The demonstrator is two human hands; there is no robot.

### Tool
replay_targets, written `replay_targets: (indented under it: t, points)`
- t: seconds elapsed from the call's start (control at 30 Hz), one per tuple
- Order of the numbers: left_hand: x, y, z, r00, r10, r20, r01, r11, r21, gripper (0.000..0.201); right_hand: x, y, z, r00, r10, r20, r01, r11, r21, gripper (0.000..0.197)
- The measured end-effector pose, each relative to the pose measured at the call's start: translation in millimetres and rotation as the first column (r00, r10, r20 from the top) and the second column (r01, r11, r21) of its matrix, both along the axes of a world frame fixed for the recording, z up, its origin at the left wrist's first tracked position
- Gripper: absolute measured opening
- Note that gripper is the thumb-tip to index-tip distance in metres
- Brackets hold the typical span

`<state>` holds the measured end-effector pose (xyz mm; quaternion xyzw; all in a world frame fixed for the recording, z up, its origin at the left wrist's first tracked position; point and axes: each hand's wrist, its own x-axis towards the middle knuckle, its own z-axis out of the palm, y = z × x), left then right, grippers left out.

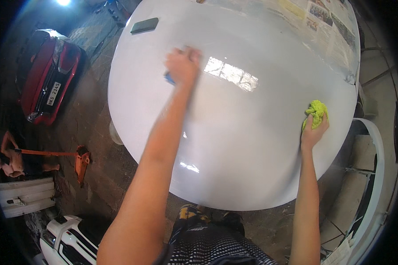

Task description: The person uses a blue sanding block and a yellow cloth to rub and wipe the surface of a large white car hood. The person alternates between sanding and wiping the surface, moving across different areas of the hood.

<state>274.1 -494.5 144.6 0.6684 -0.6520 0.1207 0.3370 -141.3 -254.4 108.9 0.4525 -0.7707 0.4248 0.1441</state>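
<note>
A large glossy white car body panel [252, 176] spreads out in front of me. My left hand [182, 67] is pressed onto its upper left part, slightly blurred. Its fingers close over a small blue pad [170, 78], and only one edge of that pad peeks out beside the palm. On the right side of the panel, my right hand [314, 130] grips a crumpled yellow-green cloth [316, 112] that touches the white surface. A dark grey-green rectangular block [144, 25] lies on the panel beyond my left hand.
Newspaper masking [327, 26] covers the panel's far right. A red car [51, 79] stands at left, above an orange floor jack [81, 163] and a person [13, 159]. A white car part [70, 238] lies lower left. A curved white bumper-like piece [378, 159] stands at right.
</note>
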Motion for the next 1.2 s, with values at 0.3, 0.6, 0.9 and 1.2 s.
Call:
replay_targets:
  t: [0.3,0.6,0.9,1.2]
  points:
    - [24.2,-44.8,3.1,0.975,-0.211,0.068,0.216,0.974,-0.074,0.025,-15.0,7.1,-2.7,0.999,-0.018,-0.041,0.017,1.000,-0.025,0.059]
    - [-142.6,11.2,-43.2,0.897,-0.432,0.092,0.438,0.897,-0.059,0.031,-6.1,11.0,10.2,0.998,-0.021,0.053,0.020,1.000,0.002,0.061]
    - [-117.5,-44.6,8.3,0.952,-0.261,0.160,0.274,0.960,-0.064,0.031,11.9,0.4,9.8,0.997,-0.025,0.078,0.023,0.999,0.027,0.061]
    - [-9.8,-53.5,17.6,0.980,-0.126,0.154,0.135,0.989,-0.055,0.025,12.5,-4.4,12.7,0.995,0.007,0.102,-0.004,1.000,-0.026,0.060]
